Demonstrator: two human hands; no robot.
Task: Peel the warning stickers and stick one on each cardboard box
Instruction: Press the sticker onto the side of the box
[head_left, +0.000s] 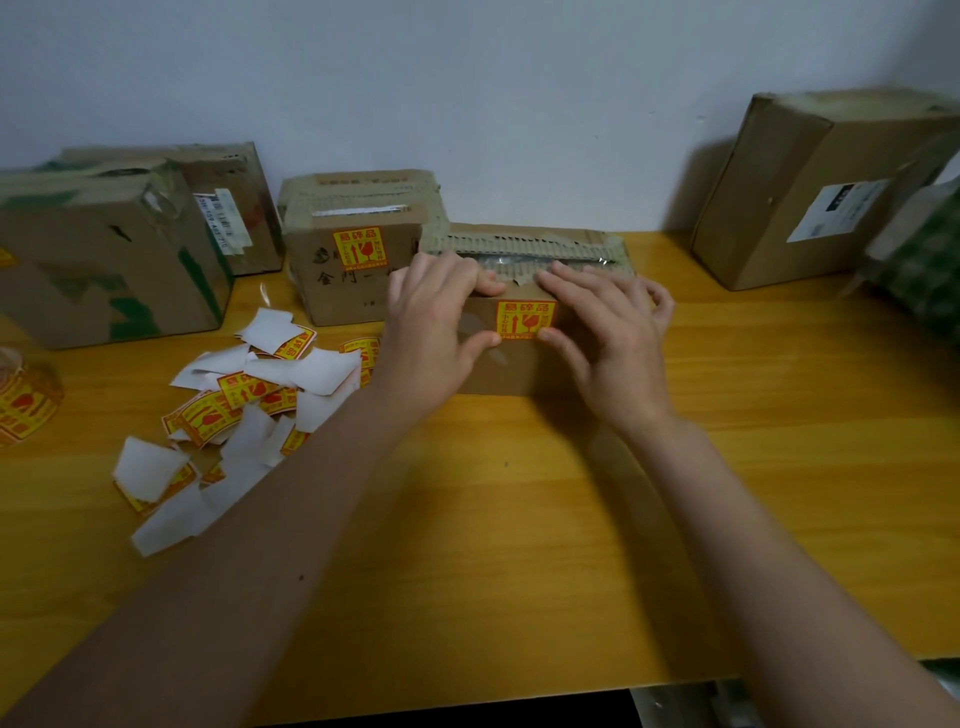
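Two hands flank the yellow-and-red square warning sticker (525, 319) on the low brown cardboard box (519, 358): left hand (436, 322) and right hand (602, 332) press its edges, fingers relaxed, gripping nothing.

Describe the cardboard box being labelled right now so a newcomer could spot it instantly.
Start at the yellow wooden table along the white wall. Among the brown cardboard boxes there, find the low, wide cardboard box at centre. Unlike its neighbours, it has the left hand and right hand pressing a yellow-and-red warning sticker onto its front.
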